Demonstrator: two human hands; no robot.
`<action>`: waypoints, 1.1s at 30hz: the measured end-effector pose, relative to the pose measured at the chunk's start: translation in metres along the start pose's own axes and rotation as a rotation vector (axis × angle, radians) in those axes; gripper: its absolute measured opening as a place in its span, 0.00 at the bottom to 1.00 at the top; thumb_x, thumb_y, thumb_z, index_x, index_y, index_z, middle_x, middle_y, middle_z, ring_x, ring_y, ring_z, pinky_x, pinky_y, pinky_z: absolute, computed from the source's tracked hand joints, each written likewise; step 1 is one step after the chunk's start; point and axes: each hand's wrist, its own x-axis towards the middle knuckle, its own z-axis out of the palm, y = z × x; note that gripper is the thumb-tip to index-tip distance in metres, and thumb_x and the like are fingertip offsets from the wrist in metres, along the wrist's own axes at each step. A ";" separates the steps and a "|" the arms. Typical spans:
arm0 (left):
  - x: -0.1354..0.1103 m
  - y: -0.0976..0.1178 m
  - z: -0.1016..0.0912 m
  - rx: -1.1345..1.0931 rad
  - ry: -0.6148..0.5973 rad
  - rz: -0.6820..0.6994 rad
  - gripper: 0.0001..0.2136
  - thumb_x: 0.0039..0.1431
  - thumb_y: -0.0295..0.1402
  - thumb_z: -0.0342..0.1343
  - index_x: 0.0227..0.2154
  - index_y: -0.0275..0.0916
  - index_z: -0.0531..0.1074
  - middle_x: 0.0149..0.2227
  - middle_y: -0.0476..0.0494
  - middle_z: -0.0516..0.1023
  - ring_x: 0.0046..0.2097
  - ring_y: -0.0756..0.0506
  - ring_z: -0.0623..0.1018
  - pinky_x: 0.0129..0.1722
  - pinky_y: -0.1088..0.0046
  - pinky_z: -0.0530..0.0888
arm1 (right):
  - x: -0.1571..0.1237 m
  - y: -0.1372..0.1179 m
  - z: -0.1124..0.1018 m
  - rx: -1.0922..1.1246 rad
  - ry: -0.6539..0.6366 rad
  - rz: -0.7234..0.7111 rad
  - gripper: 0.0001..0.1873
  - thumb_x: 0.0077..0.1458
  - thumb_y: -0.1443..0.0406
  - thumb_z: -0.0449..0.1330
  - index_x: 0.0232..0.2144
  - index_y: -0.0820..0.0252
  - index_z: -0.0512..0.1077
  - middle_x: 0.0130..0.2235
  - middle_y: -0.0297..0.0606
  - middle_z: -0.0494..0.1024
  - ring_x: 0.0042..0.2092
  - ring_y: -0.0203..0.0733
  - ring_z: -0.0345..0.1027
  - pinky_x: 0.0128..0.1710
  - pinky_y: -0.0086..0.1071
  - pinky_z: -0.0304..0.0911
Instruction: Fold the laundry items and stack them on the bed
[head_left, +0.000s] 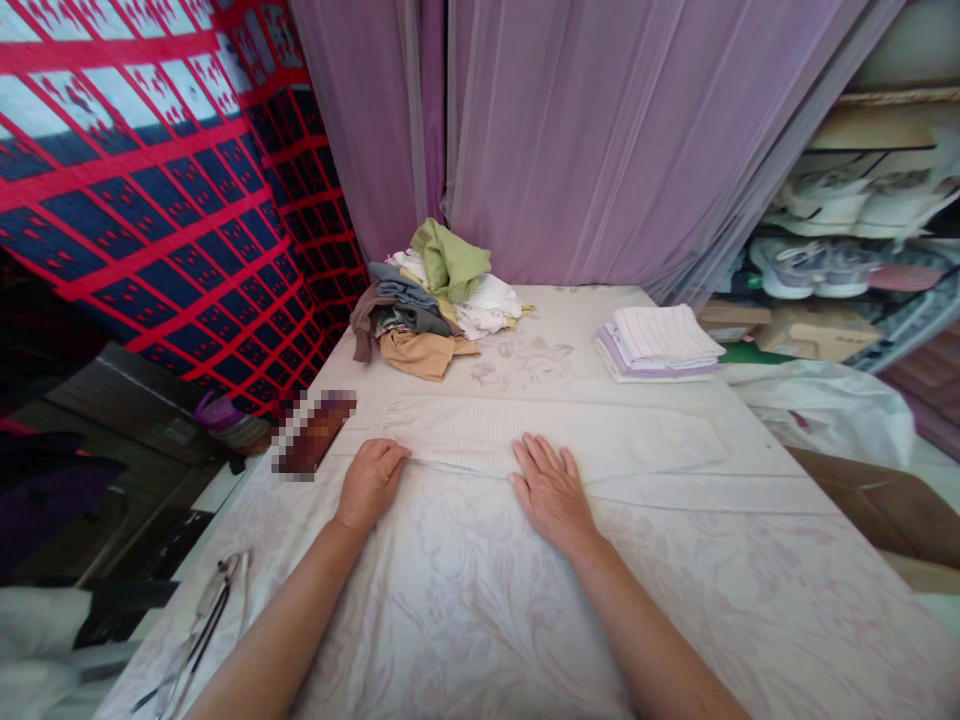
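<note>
A long white ribbed garment (540, 435) lies spread across the bed (465, 600). My left hand (369, 482) is closed, its fingers curled on the garment's near edge toward its left end. My right hand (551, 487) lies flat with fingers stretched out on the same near edge, further right. A pile of unfolded clothes (435, 300), green, grey, white and tan, sits at the far left of the bed. A stack of folded white and lilac cloths (658, 343) sits at the far right.
A blurred brown object (313, 433) lies at the bed's left edge. Glasses (206, 610) rest near the front left corner. Purple curtains (585, 130) hang behind the bed, a red and blue patterned cloth (150, 170) at left, shelves with shoes (847, 250) at right.
</note>
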 end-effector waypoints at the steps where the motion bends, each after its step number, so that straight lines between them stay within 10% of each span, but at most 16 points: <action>1: -0.001 -0.002 -0.001 0.018 -0.021 0.043 0.08 0.61 0.27 0.50 0.36 0.39 0.75 0.34 0.42 0.75 0.39 0.43 0.72 0.41 0.65 0.72 | 0.000 0.000 0.000 -0.002 -0.001 -0.001 0.27 0.63 0.59 0.44 0.63 0.54 0.56 0.65 0.39 0.56 0.65 0.46 0.46 0.63 0.50 0.37; 10: 0.012 0.024 -0.019 -0.019 -0.044 0.069 0.10 0.60 0.28 0.49 0.40 0.39 0.74 0.39 0.42 0.77 0.43 0.43 0.74 0.46 0.63 0.73 | 0.000 0.001 0.002 -0.001 -0.024 -0.011 0.25 0.64 0.58 0.44 0.62 0.45 0.56 0.66 0.38 0.53 0.66 0.46 0.44 0.63 0.50 0.36; 18: 0.046 0.089 0.024 0.012 -0.323 0.082 0.21 0.67 0.39 0.41 0.60 0.40 0.61 0.64 0.41 0.59 0.66 0.38 0.55 0.63 0.52 0.55 | -0.001 0.000 -0.002 0.025 -0.012 -0.021 0.25 0.63 0.58 0.45 0.62 0.47 0.57 0.66 0.39 0.54 0.66 0.47 0.45 0.62 0.51 0.37; 26: 0.037 0.096 0.041 0.112 -0.384 -0.011 0.22 0.66 0.41 0.41 0.62 0.47 0.58 0.65 0.43 0.58 0.65 0.37 0.56 0.61 0.45 0.50 | -0.002 -0.008 -0.009 0.089 0.157 0.031 0.26 0.63 0.63 0.42 0.63 0.60 0.56 0.65 0.44 0.56 0.66 0.45 0.44 0.64 0.50 0.33; 33: 0.041 0.096 0.039 0.115 -0.387 -0.020 0.22 0.66 0.38 0.39 0.61 0.43 0.59 0.64 0.43 0.59 0.65 0.37 0.57 0.61 0.46 0.52 | 0.000 -0.027 -0.007 0.148 -0.015 -0.169 0.27 0.64 0.57 0.44 0.63 0.59 0.55 0.65 0.41 0.56 0.66 0.43 0.45 0.64 0.50 0.37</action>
